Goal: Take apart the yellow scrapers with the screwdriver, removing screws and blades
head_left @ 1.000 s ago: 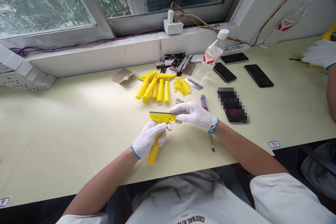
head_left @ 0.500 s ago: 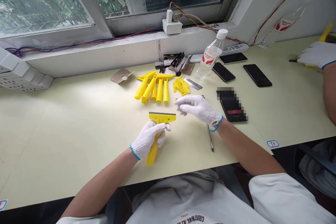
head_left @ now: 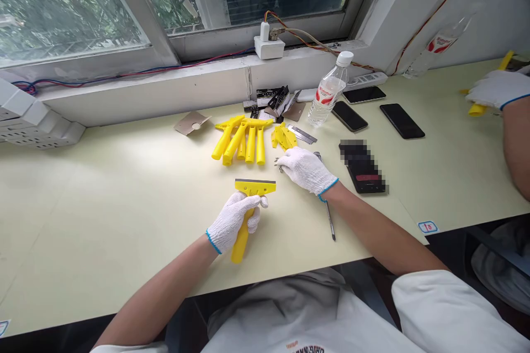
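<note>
My left hand (head_left: 236, 218), in a white knit glove, is closed around the handle of a yellow scraper (head_left: 255, 187). A thin grey blade runs along the scraper's top edge. My right hand (head_left: 306, 171), gloved the same way, is lowered to the table with its fingers bunched at a few small screws (head_left: 279, 167); whether a screw is between the fingertips is hidden. Behind that hand lies a pile of yellow plates (head_left: 284, 135). Several yellow scraper handles (head_left: 248, 140) rest to its left. Partly under my right wrist is a screwdriver (head_left: 330, 223).
Loose metal blades (head_left: 303, 134) and black cardboard packaging (head_left: 273, 100) lie towards the wall. A water bottle (head_left: 329, 91) stands right of them, near several phones (head_left: 401, 121). A brown card piece (head_left: 191, 123) is at the left. Another person's gloved hand (head_left: 503, 90) works at far right.
My right hand has come down and its fingers have drawn together at the screws. My left hand keeps the scraper in nearly the same place. The other person's hand has shifted slightly.
</note>
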{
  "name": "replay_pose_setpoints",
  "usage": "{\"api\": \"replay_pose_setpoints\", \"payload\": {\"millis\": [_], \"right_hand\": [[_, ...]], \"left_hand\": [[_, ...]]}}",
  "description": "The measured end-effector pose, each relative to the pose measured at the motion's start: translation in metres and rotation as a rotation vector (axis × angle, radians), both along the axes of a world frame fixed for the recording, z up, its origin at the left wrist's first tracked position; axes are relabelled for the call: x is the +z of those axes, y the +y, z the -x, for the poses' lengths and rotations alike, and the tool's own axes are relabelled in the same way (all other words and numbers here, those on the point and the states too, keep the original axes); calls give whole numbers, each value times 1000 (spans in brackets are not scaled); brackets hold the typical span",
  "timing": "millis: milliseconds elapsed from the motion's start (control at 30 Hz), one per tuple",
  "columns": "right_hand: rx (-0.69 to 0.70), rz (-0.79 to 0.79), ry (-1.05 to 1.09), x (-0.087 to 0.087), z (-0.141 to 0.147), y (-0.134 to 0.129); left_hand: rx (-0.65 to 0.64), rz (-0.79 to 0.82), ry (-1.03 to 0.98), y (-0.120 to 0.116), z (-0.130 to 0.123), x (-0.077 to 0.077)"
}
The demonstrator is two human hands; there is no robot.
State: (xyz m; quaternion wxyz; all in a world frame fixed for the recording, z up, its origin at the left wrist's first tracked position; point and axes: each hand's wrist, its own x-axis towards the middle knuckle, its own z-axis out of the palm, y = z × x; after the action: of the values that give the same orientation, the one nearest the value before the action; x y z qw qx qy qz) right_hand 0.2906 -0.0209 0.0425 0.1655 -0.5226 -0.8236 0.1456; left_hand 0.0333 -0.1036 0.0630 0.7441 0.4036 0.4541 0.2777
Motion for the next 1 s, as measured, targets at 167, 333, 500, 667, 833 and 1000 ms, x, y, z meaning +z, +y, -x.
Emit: {"api": "replay_pose_setpoints", "payload": {"millis": [167, 333, 500, 667, 833, 1000], "right_hand": [[48, -23, -136, 6, 5, 4], [76, -55, -189, 8, 4, 8], [81, -83, -193, 9, 4, 8], [62, -96, -192, 10, 3, 7], [41, -101, -200, 11, 11, 10], [37, -97, -202, 10, 27, 13]], "left_hand": [[8, 4, -2, 0, -1, 0], [13, -7, 1, 0, -1, 0], [14, -7, 3, 1, 0, -2], [17, 0, 2, 1, 0, -3], [21, 3, -1, 1, 0, -4], [30, 3, -5, 1, 1, -6]]}}
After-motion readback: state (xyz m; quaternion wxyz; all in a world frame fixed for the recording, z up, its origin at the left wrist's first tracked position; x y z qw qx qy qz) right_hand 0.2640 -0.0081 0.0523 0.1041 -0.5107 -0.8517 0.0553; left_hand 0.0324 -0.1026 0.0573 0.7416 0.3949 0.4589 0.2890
